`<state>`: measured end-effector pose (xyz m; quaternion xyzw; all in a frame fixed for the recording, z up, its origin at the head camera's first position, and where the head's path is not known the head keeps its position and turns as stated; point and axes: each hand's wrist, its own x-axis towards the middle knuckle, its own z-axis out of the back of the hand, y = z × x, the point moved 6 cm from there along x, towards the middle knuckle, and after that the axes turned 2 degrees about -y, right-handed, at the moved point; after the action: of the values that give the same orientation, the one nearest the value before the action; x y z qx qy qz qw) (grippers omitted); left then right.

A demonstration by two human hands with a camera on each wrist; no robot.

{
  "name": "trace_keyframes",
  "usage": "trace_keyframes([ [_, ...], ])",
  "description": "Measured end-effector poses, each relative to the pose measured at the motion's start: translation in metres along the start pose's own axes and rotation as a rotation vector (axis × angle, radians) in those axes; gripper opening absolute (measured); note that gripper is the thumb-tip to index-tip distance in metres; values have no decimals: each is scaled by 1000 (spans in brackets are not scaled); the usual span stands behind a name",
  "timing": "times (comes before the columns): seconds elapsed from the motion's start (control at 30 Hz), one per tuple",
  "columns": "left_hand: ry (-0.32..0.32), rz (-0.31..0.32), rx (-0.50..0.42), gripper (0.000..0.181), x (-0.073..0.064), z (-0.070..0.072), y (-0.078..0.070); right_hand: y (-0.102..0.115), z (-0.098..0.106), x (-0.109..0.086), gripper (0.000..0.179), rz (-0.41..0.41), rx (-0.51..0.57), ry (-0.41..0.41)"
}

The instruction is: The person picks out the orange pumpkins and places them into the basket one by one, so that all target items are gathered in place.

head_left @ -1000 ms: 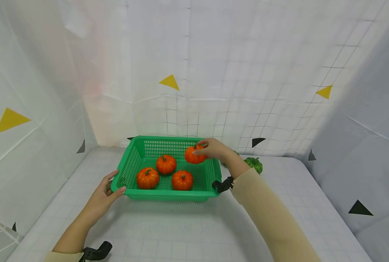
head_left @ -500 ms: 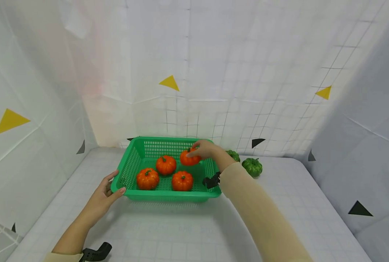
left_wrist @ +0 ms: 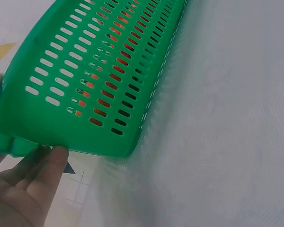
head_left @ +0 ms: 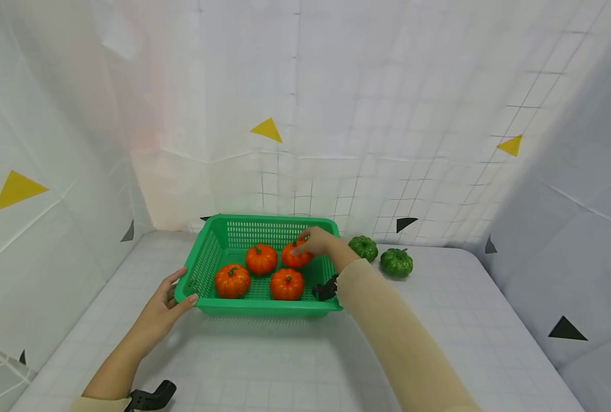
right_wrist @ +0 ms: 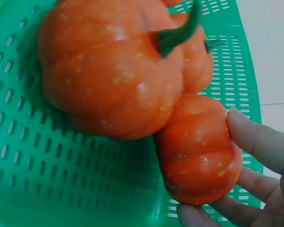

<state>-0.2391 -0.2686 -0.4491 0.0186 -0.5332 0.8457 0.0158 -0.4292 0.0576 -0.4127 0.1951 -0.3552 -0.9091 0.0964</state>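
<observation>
A green slotted plastic basket (head_left: pixel 259 306) stands on the table with small orange pumpkins inside. My left hand (head_left: pixel 161 309) grips its front left corner, thumb over the rim and fingers around the outside; the left wrist view shows fingertips at the basket's rim (left_wrist: pixel 19 127). Inside the basket at the right, my right hand (head_left: pixel 318 243) holds an orange pumpkin (head_left: pixel 294 256) between thumb and fingers. That pumpkin (right_wrist: pixel 199 151) sits low against its neighbours in the right wrist view. The others are a back pumpkin (head_left: pixel 261 259), a left pumpkin (head_left: pixel 231 281) and a front pumpkin (head_left: pixel 287 285).
Two dark green pumpkins, one nearer the basket (head_left: pixel 363 248) and one farther right (head_left: pixel 396 263), lie on the white table (head_left: pixel 264 366) right of the basket. White sheeting (head_left: pixel 305 103) with yellow and black triangles encloses the back and sides.
My right hand has moved left and down into the basket with its pumpkin, which is now beside the others. The green pumpkins have come into fuller view. My left hand has stayed put.
</observation>
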Motion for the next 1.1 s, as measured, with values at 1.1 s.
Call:
trace_keyframes([
  [1.1,3,-11,-7,82,-2,0,-4,-6,-18,6,57,83,14,40],
])
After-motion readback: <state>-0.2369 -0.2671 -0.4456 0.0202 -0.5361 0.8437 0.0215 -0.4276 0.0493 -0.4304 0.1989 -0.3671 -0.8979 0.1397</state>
